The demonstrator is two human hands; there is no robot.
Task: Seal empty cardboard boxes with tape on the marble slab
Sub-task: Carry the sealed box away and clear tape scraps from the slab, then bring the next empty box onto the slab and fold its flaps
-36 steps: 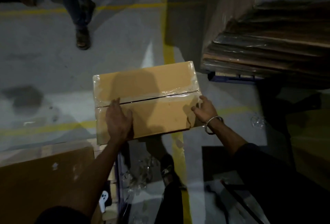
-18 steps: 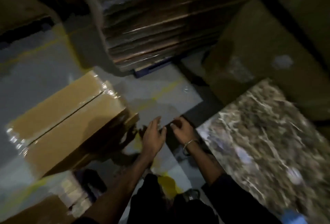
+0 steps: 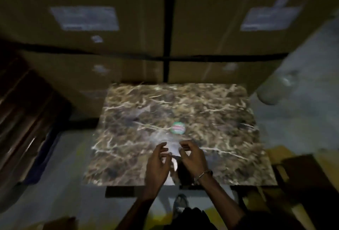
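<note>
The brown veined marble slab (image 3: 211, 112) fills the middle of the head view, with no box on it. A small round roll with green and pink markings, likely the tape roll (image 3: 177, 128), lies near the slab's centre. My left hand (image 3: 157, 163) and my right hand (image 3: 192, 158) hover close together over the slab's near edge, just short of the roll. Their fingers are loosely curled and hold nothing. A metal bangle sits on my right wrist. The image is dim and blurred.
Large stacked cardboard cartons (image 3: 110, 50) with white labels stand right behind the slab. A pile of flattened cardboard (image 3: 23, 119) on a blue pallet is at the left. Grey floor (image 3: 293, 116) shows to the right, and brown cardboard pieces (image 3: 300, 171) lie at the slab's near right corner.
Both hands let go of the taped box, which stayed on the floor to the left and is out of view. The view swung right to the slab, and both hands now hover over it.
</note>
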